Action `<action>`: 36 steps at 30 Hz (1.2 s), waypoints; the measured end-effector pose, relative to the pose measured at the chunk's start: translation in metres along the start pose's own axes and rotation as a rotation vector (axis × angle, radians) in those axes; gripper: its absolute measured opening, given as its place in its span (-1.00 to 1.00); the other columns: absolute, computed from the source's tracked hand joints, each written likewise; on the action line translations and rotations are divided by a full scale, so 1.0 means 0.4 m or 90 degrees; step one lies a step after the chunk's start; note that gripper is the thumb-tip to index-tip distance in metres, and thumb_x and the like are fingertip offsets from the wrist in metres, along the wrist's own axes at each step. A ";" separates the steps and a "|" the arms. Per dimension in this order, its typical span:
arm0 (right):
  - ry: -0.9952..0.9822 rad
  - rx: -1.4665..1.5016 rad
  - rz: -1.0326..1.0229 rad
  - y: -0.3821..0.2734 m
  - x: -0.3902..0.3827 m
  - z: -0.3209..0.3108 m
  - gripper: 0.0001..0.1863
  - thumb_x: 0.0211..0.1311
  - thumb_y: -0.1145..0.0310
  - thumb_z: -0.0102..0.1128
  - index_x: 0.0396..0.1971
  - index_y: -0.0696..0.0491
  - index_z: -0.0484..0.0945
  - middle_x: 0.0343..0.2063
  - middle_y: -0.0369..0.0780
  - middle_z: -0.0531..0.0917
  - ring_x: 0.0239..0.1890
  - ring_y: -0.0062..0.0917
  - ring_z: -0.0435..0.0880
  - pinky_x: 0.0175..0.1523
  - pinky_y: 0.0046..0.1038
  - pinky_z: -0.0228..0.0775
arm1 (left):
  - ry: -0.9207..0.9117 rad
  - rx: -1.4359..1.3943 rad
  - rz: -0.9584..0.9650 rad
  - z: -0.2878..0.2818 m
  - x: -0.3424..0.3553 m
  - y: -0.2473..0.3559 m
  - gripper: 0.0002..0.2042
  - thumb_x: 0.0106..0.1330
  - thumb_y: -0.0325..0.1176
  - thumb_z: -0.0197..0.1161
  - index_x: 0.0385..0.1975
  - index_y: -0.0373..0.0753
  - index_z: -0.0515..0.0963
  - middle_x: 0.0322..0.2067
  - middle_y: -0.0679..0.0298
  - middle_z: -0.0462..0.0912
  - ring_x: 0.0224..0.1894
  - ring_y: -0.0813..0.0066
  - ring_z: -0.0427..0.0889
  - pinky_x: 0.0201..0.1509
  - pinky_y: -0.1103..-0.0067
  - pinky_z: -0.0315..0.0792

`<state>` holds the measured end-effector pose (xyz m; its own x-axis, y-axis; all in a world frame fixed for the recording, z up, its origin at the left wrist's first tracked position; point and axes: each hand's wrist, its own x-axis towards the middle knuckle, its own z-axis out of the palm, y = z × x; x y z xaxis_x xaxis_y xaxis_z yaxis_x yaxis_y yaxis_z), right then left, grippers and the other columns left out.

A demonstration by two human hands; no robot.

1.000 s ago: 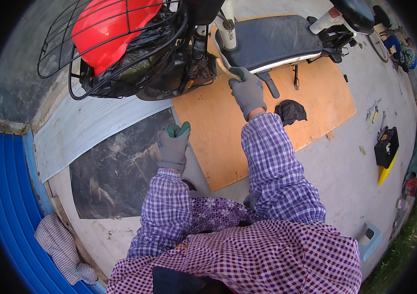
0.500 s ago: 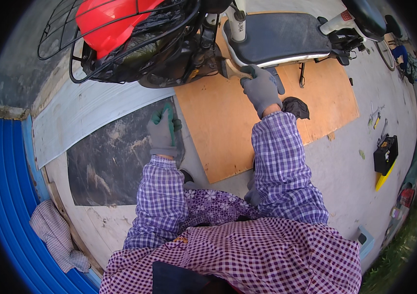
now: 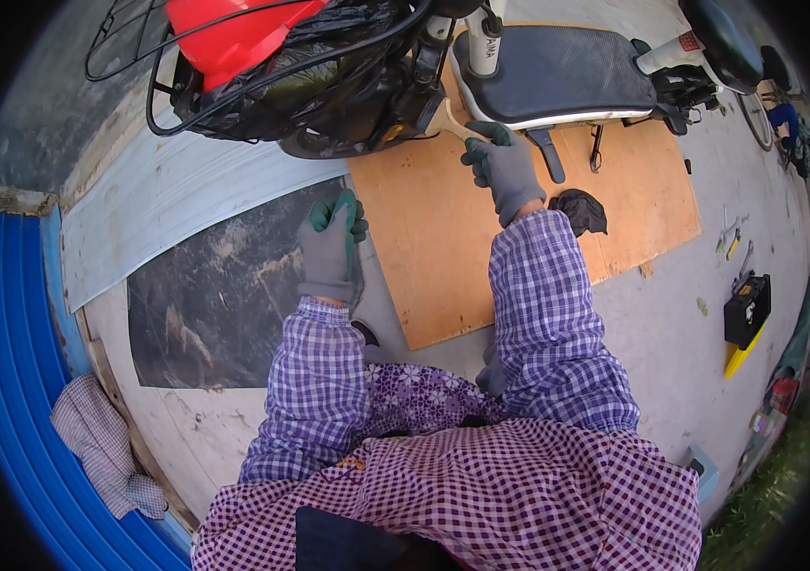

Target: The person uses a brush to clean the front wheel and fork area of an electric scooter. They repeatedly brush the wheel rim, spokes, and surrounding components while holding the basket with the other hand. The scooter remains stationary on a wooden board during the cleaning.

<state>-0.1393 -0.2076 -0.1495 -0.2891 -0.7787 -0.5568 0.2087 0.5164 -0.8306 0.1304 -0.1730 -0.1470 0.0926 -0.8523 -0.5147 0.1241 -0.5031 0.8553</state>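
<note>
My right hand [image 3: 503, 167], in a grey glove with green fingertips, is closed round the pale wooden handle of a flat brush [image 3: 444, 119]. The brush's wide end points left, at the dark front-wheel area of an electric scooter [image 3: 557, 76]; its bristles cannot be made out. My left hand [image 3: 331, 238], gloved alike, hangs closed in a loose fist above a black sheet [image 3: 224, 285], with nothing showing in it. At the scooter's front a black wire basket [image 3: 159, 126] holds black plastic bags [image 3: 329, 48] and a red hard-shelled thing [image 3: 234, 43].
An orange-brown board [image 3: 433, 295] lies under the scooter, with a crumpled black cloth [image 3: 580, 211] on it. To the right are hand tools [image 3: 733, 243] and a black toolbox [image 3: 747, 312]. A checked cloth [image 3: 105, 443] lies by a blue corrugated panel [image 3: 10, 381] on the left.
My left hand has moved slightly right, its raised thumb folded in. My right hand still grips the brush, now further from the footboard's edge. The whole view has shifted a little.
</note>
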 end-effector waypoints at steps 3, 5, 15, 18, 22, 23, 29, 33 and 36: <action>-0.038 0.080 0.077 0.009 0.003 -0.008 -0.67 0.40 0.51 0.18 0.13 0.15 0.58 -0.42 -0.22 0.65 -0.54 -0.67 0.53 -0.47 -0.60 0.37 | -0.007 0.004 -0.006 -0.001 -0.015 0.009 -0.74 0.44 -0.26 0.35 -0.12 -0.36 0.62 -0.30 0.24 0.71 -0.37 0.57 0.65 -0.28 0.61 0.52; -0.047 0.055 0.070 0.010 0.007 -0.017 -0.67 0.40 0.51 0.19 0.14 0.14 0.58 -0.41 -0.22 0.66 -0.53 -0.67 0.53 -0.47 -0.60 0.37 | -0.008 0.002 -0.002 -0.001 -0.019 0.013 -0.73 0.43 -0.27 0.35 -0.10 -0.37 0.62 -0.30 0.24 0.71 -0.36 0.58 0.65 -0.28 0.62 0.52; -0.012 -0.002 0.049 0.013 -0.004 -0.004 -0.71 0.40 0.47 0.19 0.08 0.15 0.61 -0.44 -0.22 0.66 -0.56 -0.68 0.51 -0.47 -0.59 0.36 | -0.033 0.030 -0.010 -0.005 -0.030 0.026 -0.73 0.42 -0.27 0.37 -0.08 -0.34 0.62 -0.30 0.32 0.69 -0.38 0.61 0.63 -0.32 0.65 0.49; -0.010 -0.109 0.041 -0.029 -0.035 0.016 -0.67 0.39 0.45 0.20 0.12 0.16 0.58 -0.47 -0.23 0.65 -0.57 -0.71 0.50 -0.48 -0.62 0.33 | -0.032 0.022 -0.002 -0.007 -0.032 0.028 -0.74 0.42 -0.26 0.37 -0.09 -0.34 0.62 -0.32 0.32 0.68 -0.38 0.62 0.62 -0.33 0.66 0.47; 0.010 -0.185 -0.030 -0.058 -0.077 0.062 -0.68 0.31 0.44 0.21 0.03 0.16 0.64 -0.53 -0.23 0.66 -0.59 -0.63 0.55 -0.46 -0.54 0.40 | -0.040 -0.011 -0.003 0.001 -0.030 0.019 -0.74 0.41 -0.27 0.37 -0.10 -0.34 0.63 -0.34 0.33 0.67 -0.39 0.63 0.61 -0.34 0.66 0.46; 0.028 -0.232 -0.074 -0.052 -0.102 0.087 -0.68 0.30 0.43 0.21 0.03 0.15 0.64 -0.53 -0.22 0.66 -0.59 -0.61 0.58 -0.44 -0.51 0.42 | -0.043 -0.016 0.005 -0.017 -0.039 0.019 -0.74 0.41 -0.27 0.38 -0.10 -0.34 0.63 -0.34 0.33 0.67 -0.39 0.63 0.61 -0.34 0.66 0.46; 0.084 -0.342 -0.275 -0.037 -0.134 0.185 -0.65 0.32 0.38 0.15 0.05 0.14 0.63 -0.49 -0.11 0.72 -0.55 -0.45 0.71 -0.34 -0.39 0.51 | -0.033 -0.019 0.012 -0.019 -0.048 0.018 -0.72 0.40 -0.27 0.39 -0.09 -0.36 0.65 -0.34 0.34 0.69 -0.37 0.65 0.62 -0.34 0.66 0.48; 0.079 -0.289 -0.248 -0.019 -0.167 0.261 -0.63 0.31 0.39 0.15 0.09 0.15 0.59 -0.44 -0.11 0.72 -0.55 -0.45 0.71 -0.35 -0.38 0.52 | -0.035 -0.030 0.013 -0.070 -0.070 0.046 -0.71 0.39 -0.25 0.39 -0.11 -0.38 0.66 -0.36 0.35 0.68 -0.38 0.65 0.63 -0.34 0.66 0.48; 0.093 -0.344 -0.288 -0.015 -0.170 0.292 -0.62 0.30 0.38 0.15 0.09 0.15 0.58 -0.40 -0.04 0.73 -0.46 -0.27 0.74 -0.27 -0.25 0.54 | -0.032 -0.053 0.003 -0.095 -0.076 0.068 -0.71 0.39 -0.24 0.38 -0.11 -0.37 0.66 -0.37 0.35 0.68 -0.38 0.65 0.63 -0.35 0.66 0.47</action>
<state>-0.0118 -0.1992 -0.1051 -0.3682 -0.9218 -0.1210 -0.4413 0.2878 -0.8500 0.1686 -0.1552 -0.1105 0.0432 -0.8622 -0.5048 0.2062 -0.4867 0.8489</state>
